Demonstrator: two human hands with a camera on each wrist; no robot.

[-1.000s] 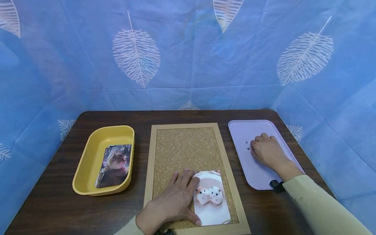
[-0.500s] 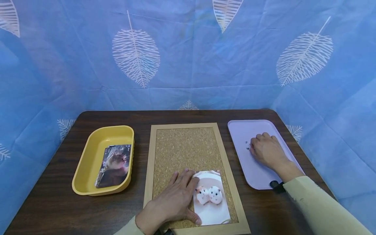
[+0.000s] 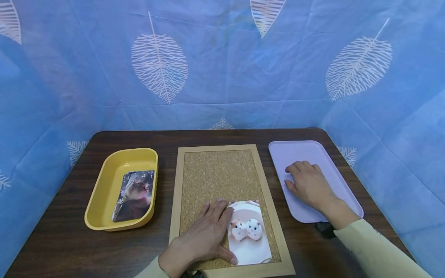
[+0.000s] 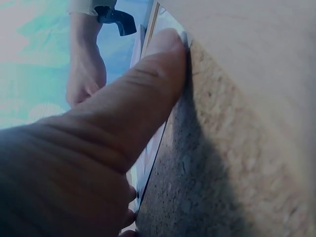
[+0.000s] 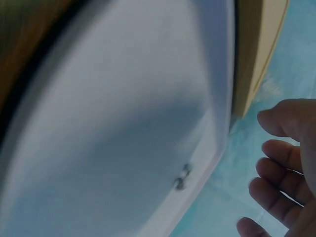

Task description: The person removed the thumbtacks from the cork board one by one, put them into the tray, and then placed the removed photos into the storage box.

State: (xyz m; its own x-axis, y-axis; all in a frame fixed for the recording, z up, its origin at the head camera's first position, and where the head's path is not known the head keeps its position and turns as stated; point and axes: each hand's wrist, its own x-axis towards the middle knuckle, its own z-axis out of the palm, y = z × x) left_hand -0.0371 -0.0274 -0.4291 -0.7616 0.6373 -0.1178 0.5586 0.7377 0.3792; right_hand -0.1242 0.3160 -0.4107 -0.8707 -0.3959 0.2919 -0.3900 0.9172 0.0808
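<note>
My left hand (image 3: 208, 233) lies flat on the cork board (image 3: 222, 173), fingers straight. Its thumb and fingertips rest along the left edge of a photo (image 3: 248, 247) of two white hamsters, at the board's lower right. In the left wrist view, the thumb (image 4: 148, 74) reaches to the photo's edge. My right hand (image 3: 311, 187) hovers over the lilac tray (image 3: 313, 148), thumb and fingers apart. The right wrist view shows nothing between its loosely bent fingers (image 5: 276, 173). Small shiny pieces (image 5: 182, 177), blurred, lie on the tray; the hand hides them in the head view.
A yellow bin (image 3: 101, 193) on the left holds a stack of photos (image 3: 135, 197). Everything stands on a dark wooden table (image 3: 139, 251). A blue leaf-patterned cloth (image 3: 222, 77) hangs behind and at both sides.
My right hand, earlier curled down at the small pieces on the tray, has risen a little and shifted left, its thumb and fingers parting. The left hand keeps its place on the board.
</note>
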